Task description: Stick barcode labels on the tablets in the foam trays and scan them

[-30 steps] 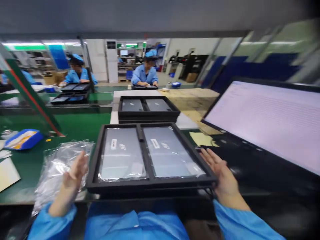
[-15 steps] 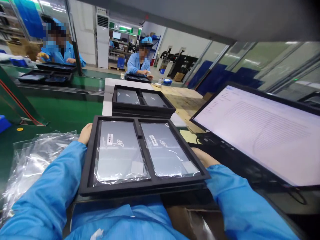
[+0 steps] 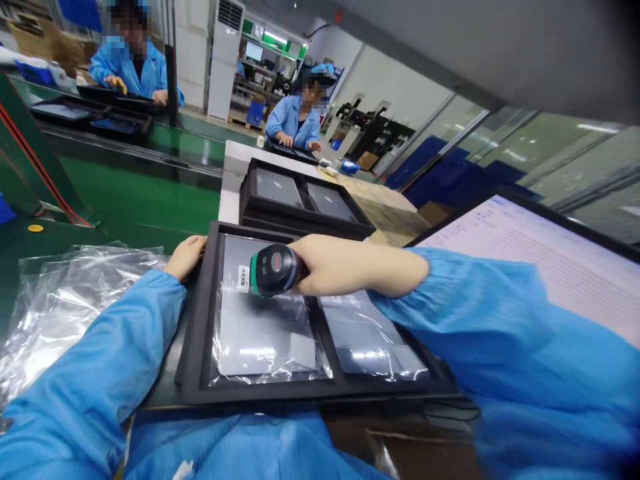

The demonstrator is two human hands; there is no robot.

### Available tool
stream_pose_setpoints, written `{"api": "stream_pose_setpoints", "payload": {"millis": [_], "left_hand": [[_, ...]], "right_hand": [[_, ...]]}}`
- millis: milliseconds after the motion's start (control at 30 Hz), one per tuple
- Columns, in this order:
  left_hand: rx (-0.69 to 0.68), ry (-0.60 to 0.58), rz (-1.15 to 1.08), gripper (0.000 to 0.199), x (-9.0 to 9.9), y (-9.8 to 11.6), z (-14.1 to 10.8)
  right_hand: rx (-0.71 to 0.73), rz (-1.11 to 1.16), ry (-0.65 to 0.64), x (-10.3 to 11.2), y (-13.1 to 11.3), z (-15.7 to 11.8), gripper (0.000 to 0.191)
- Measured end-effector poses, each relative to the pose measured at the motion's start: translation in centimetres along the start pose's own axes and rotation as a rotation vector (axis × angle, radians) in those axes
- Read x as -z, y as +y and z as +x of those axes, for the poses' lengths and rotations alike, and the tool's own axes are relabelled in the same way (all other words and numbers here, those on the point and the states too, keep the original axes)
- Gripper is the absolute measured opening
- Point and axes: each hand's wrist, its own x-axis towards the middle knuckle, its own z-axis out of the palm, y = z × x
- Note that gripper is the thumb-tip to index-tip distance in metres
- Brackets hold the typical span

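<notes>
Factory workbench with a green surface is filling the view, and a black two-compartment tray (image 3: 200, 347) is lying on it just in front of the person, holding two bagged grey devices. Right hand (image 3: 325, 265) is closing around a black handheld scanner (image 3: 274, 269), holding its head over the barcode label (image 3: 243, 278) on the left device (image 3: 260, 327), while the left hand (image 3: 186, 257) is resting against the tray's far left corner, its grip hidden. Clear plastic bags (image 3: 65, 300) are lying to the left, a second tray stack (image 3: 300, 200) is sitting beyond, a lit monitor (image 3: 565, 267) is standing at right, and two co-workers in blue are sitting further along the line.
</notes>
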Motion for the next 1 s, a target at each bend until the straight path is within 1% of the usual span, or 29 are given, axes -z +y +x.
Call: {"api": "stream_pose_setpoints", "payload": {"millis": [67,133,200,300,500,633,700,733,767,800,833,900,933,967,1000], "left_hand": [[0.000,-0.002,-0.003,0.024,0.0,-0.2,0.1],[-0.002,0.000,0.001,0.025,0.0,-0.3,0.3],[-0.004,0.004,0.011,0.026,0.0,-0.4,0.3],[-0.006,0.007,0.025,0.026,0.1,-0.2,0.2],[-0.006,0.001,0.048,0.023,0.0,1.0,-0.6],[-0.004,-0.010,0.073,0.022,0.1,2.0,-1.5],[-0.003,-0.014,0.090,0.021,0.1,2.4,-1.9],[-0.002,-0.013,0.099,0.021,0.1,2.6,-2.0],[-0.002,-0.010,0.108,0.020,0.1,2.7,-2.1],[-0.003,-0.004,0.118,0.020,0.1,2.8,-2.0],[-0.005,0.001,0.128,0.019,0.1,2.8,-1.9],[-0.009,0.008,0.149,0.019,0.1,2.7,-1.6],[-0.011,0.008,0.161,0.019,0.1,2.6,-1.5],[-0.018,0.004,0.173,0.019,0.2,2.6,-1.4],[-0.030,-0.001,0.187,0.019,0.4,2.7,-1.3]], "right_hand": [[-0.018,-0.008,-0.033,-0.6,0.2,1.3,0.026],[-0.032,0.017,-0.067,-0.7,0.7,1.9,0.024],[-0.034,0.040,-0.099,-0.7,0.9,2.1,0.022],[-0.032,0.050,-0.109,-0.7,0.9,2.0,0.020],[-0.036,0.096,-0.066,-0.4,1.1,1.2,0.011],[-0.034,0.120,-0.050,-0.6,1.2,0.8,0.010],[-0.052,0.139,-0.013,-0.5,1.6,0.6,0.012],[-0.077,0.156,0.027,-0.2,2.1,0.4,0.012],[-0.117,0.177,0.092,0.2,3.0,-0.1,0.012],[-0.178,0.196,0.186,0.8,4.2,-0.8,0.012],[-0.257,0.212,0.304,1.4,5.7,-1.7,0.012],[-0.437,0.248,0.532,2.2,9.8,-4.4,0.011],[-0.534,0.282,0.601,2.2,12.0,-6.0,0.011],[-0.620,0.345,0.620,1.7,14.1,-7.6,0.012],[-0.726,0.421,0.620,0.8,16.0,-9.2,0.013]]}}
